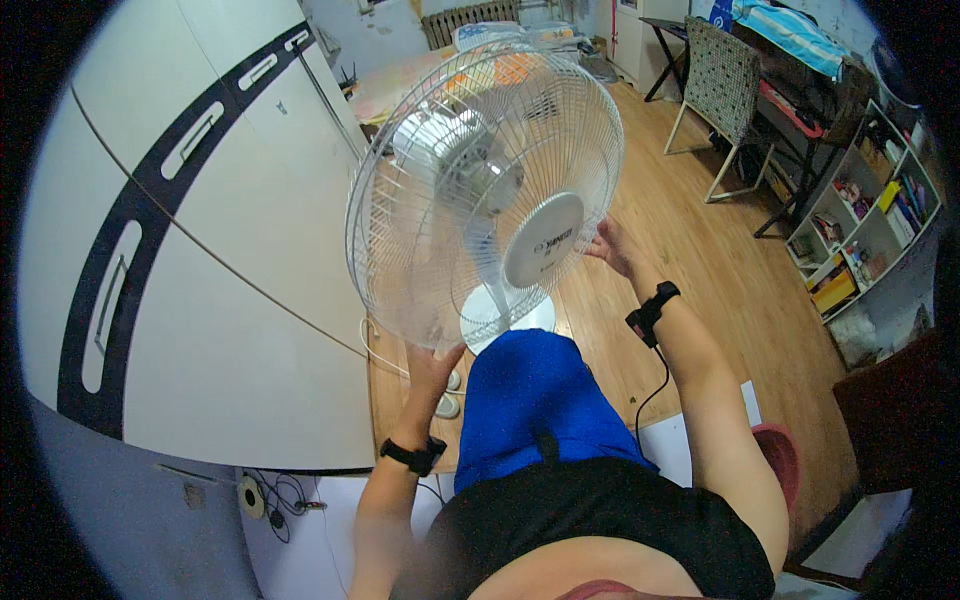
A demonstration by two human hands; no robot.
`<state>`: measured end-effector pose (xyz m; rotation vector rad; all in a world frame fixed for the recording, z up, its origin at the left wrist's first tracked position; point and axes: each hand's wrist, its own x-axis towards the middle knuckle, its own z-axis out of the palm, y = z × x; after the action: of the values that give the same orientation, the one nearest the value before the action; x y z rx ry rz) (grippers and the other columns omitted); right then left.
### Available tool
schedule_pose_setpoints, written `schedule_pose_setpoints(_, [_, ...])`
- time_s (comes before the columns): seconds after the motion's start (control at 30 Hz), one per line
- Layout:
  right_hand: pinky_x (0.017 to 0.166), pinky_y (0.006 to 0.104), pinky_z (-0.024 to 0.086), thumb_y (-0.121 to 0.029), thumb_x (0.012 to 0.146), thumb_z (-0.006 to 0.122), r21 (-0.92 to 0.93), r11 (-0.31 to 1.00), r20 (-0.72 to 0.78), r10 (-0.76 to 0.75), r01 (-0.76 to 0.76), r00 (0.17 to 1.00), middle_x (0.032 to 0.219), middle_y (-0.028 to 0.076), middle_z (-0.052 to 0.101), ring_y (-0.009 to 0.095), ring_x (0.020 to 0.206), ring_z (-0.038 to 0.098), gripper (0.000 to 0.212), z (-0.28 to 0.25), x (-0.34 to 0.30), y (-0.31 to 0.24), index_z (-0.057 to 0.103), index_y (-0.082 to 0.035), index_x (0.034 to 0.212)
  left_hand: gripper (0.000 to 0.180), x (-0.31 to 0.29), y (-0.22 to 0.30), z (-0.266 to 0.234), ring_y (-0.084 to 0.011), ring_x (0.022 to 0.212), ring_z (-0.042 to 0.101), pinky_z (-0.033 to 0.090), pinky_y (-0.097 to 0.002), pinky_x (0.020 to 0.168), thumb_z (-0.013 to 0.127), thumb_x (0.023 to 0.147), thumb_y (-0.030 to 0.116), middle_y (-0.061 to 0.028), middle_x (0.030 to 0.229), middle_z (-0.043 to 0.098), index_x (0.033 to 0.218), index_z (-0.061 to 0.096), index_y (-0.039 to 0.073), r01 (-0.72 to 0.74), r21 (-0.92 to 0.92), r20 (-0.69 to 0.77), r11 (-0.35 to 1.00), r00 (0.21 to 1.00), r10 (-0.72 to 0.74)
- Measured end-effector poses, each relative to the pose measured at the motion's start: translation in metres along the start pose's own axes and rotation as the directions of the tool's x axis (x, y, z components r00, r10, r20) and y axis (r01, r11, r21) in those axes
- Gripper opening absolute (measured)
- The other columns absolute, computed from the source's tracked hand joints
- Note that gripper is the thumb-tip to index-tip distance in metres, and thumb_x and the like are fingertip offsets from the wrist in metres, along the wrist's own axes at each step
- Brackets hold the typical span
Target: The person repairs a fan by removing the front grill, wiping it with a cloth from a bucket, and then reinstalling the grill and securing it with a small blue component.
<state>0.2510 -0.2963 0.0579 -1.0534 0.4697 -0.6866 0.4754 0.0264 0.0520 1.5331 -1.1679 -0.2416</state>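
Note:
A white floor fan (487, 240) stands before me, its round wire guard (590, 120) tilted up toward me. A pale disc (545, 240) sits on the front of the guard, and the motor (490, 178) shows through the wires. Under the guard, the round white base (480, 318) rests on the floor. My left hand (433, 368) closes on the guard's lower left rim, its fingers partly hidden behind the wires. On the opposite side, my right hand (612, 248) grips the right rim with bent fingers.
White cabinets (240, 270) with dark handle strips line the left. A patterned chair (722, 85) and a cluttered desk (790, 100) stand far right, near a low shelf (870, 215) of books. A white cord (378, 350) lies left of the fan base. Wood flooring (680, 235) stretches right.

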Motion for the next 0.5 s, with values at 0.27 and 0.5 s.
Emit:
schedule_pose_setpoints(0.27, [0.09,0.0395,0.046,-0.048,0.087,0.05,-0.021,0.998,0.078,-0.06,0.062,0.995,0.136,0.01,0.036,0.024,0.121,0.042,0.066,-0.008,0.022,0.002,0.026,-0.012,0.136,0.098,-0.01,0.011,0.01,-0.038,0.128,0.023,0.016,-0.0433,0.107,0.073,0.072,0.026,-0.0265,0.14,0.016,0.136,0.007,-0.007,0.027,0.52,-0.177,0.854,0.981,0.077])
schedule_pose_setpoints(0.5, [0.089,0.0402,0.046,-0.058,0.075,0.059,-0.031,0.999,0.107,-0.035,0.039,0.994,0.134,0.01,0.038,0.025,0.12,0.042,0.085,0.006,0.021,-0.013,0.022,-0.012,0.137,0.093,-0.001,0.024,0.015,-0.0327,0.129,0.025,0.022,-0.0426,0.107,0.069,0.076,0.01,-0.0218,0.139,0.02,0.138,0.0,-0.001,0.026,-0.021,-0.289,0.999,0.957,-0.031])
